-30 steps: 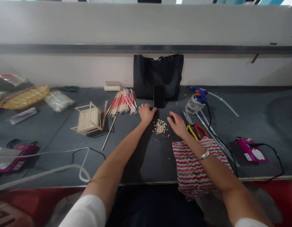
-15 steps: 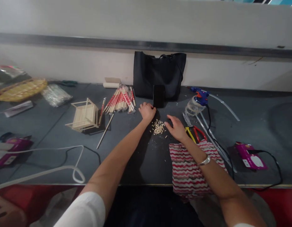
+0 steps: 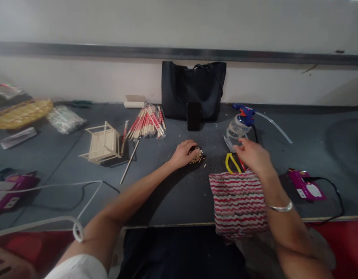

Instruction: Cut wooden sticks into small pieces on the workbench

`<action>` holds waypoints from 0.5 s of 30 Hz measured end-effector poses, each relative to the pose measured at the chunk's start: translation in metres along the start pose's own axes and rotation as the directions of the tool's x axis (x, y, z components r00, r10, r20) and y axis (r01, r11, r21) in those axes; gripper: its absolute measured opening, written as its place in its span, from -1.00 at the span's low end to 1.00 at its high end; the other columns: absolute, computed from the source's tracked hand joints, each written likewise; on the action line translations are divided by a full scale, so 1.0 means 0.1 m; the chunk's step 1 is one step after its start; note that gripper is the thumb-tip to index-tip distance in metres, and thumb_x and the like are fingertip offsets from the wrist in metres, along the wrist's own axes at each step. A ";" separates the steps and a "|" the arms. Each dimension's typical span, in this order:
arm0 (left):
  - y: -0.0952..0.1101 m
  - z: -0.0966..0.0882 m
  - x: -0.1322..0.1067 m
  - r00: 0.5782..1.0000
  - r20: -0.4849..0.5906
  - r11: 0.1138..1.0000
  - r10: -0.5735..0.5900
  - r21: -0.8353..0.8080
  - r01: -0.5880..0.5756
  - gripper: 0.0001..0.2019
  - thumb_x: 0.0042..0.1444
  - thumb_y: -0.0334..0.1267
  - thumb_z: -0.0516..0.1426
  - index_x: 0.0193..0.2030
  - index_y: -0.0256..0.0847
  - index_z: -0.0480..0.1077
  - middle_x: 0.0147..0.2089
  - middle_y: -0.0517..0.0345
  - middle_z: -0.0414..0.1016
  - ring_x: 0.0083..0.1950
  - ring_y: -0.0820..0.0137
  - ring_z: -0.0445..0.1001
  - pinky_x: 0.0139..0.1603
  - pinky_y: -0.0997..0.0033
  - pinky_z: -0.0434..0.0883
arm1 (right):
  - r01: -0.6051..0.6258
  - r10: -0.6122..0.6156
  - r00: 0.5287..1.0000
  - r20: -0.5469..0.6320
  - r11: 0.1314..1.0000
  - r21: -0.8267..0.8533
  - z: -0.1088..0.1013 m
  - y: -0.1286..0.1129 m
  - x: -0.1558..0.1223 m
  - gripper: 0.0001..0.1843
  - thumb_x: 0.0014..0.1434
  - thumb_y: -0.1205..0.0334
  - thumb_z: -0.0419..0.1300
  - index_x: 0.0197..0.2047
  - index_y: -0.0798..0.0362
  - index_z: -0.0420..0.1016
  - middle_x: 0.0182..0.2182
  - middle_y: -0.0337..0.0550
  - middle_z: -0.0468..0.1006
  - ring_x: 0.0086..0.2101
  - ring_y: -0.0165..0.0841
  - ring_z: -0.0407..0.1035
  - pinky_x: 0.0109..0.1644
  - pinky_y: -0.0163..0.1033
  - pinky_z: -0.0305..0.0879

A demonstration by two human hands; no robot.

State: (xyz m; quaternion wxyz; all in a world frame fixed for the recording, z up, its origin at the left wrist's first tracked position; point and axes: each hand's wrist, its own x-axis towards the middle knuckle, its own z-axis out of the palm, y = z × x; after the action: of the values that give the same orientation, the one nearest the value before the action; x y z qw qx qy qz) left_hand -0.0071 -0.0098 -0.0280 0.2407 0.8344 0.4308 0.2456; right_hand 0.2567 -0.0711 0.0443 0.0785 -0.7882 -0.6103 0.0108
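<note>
My left hand (image 3: 183, 155) rests at a small pile of short cut wooden pieces (image 3: 198, 155), its thumb and fingers apart around the left edge. Over the handles of pliers, one yellow handle (image 3: 231, 162) and one red, hovers my right hand (image 3: 254, 155). Its thumb and fingers look slightly apart, with nothing visible between them. Just behind it, a blue hot glue gun (image 3: 246, 115) stands on a clear plastic holder (image 3: 235, 130). A red and white wavy-striped cloth (image 3: 238, 201) lies below the pliers and hangs over the table edge.
A small wooden stick chair model (image 3: 103, 143) stands at left, near packs of chopsticks (image 3: 146, 122) and a loose stick (image 3: 129, 162). A phone (image 3: 194, 116) leans on a black bag (image 3: 193, 89). Purple boxes (image 3: 308, 188) with cords sit at both sides. A yellow woven basket (image 3: 23, 113) lies far left.
My left hand has moved down from beside the phone to the wooden pieces. My right hand has left the pile's right side and moved right, over the pliers near the glue gun.
</note>
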 end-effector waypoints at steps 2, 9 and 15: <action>0.06 0.06 -0.05 0.996 0.059 0.998 0.065 0.017 -0.066 -0.50 0.25 0.05 0.14 0.26 -0.09 0.37 0.36 -0.09 0.36 0.38 0.12 0.32 0.37 0.01 0.26 | -0.029 0.037 0.997 0.066 0.992 -0.119 -0.02 0.10 -0.12 -0.63 0.24 0.01 0.14 -0.01 0.04 0.53 -0.31 0.08 0.67 -0.26 -0.06 0.57 -0.27 -0.11 0.38; 0.16 0.19 -0.13 0.950 0.177 0.954 0.258 0.107 -0.279 -0.56 0.22 0.07 0.19 0.19 0.02 0.45 0.41 -0.04 0.32 0.46 0.06 0.21 0.43 -0.07 0.19 | 0.174 -0.165 0.975 0.148 0.983 -0.051 0.27 0.36 -0.36 -0.46 0.14 0.08 0.24 0.18 0.01 0.42 -0.13 0.06 0.65 -0.13 -0.07 0.55 -0.10 -0.06 0.42; 0.00 0.03 -0.18 0.942 0.148 0.952 0.301 0.015 -0.306 -0.77 0.29 -0.20 0.13 0.02 -0.03 0.55 0.25 -0.02 0.49 0.31 0.17 0.42 0.28 0.07 0.36 | 0.162 -0.166 0.972 0.167 0.986 0.037 0.30 0.36 -0.24 -0.34 0.06 0.18 0.23 0.25 0.04 0.36 -0.19 -0.05 0.67 -0.23 -0.15 0.55 -0.17 -0.16 0.41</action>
State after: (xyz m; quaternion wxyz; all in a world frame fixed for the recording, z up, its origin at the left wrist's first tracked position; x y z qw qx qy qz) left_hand -0.0143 -0.0251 -0.0345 0.2145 0.9108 0.2831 0.2105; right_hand 0.2816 -0.0992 0.0075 0.0362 -0.7304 -0.6775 0.0785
